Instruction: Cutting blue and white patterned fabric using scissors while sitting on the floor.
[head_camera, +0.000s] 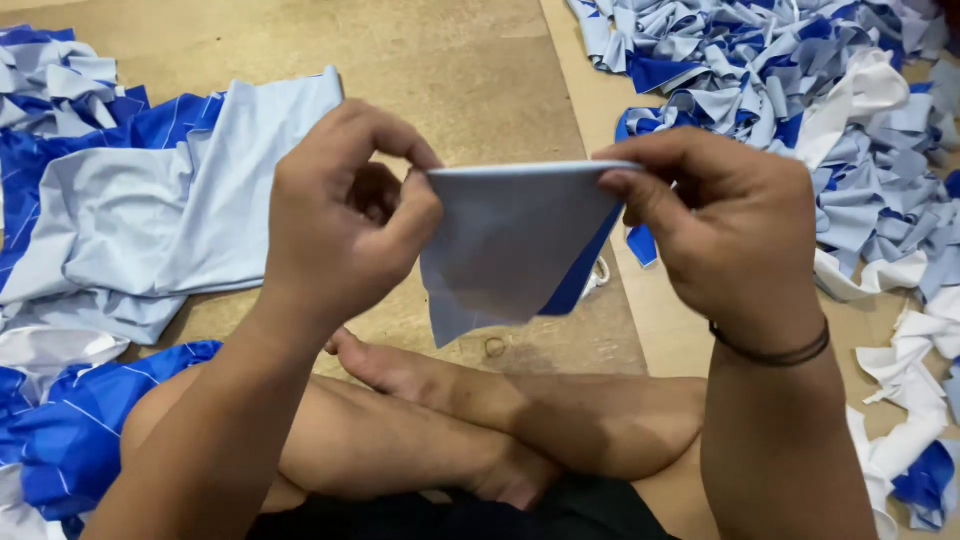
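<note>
Fingers (415, 215) of the left hand (345, 215) pinch shut on one top corner of a pale grey-blue fabric piece (510, 245); the right hand (725, 230) pinches the other, stretching the edge taut above crossed legs (500, 420). Thin, limp, triangular cloth, blue backing. Far left: larger garment pieces (130, 220) lie flat. Right: crumpled scrap heap (800, 90) on the wooden floor (450, 70).

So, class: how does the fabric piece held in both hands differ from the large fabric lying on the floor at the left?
The held piece is small, folded and stretched taut in the air; the floor fabric is far larger, spread out and rumpled. The held piece shows only a blue edge behind; the floor fabric has broad blue areas. Both are mainly pale grey-blue.
</note>
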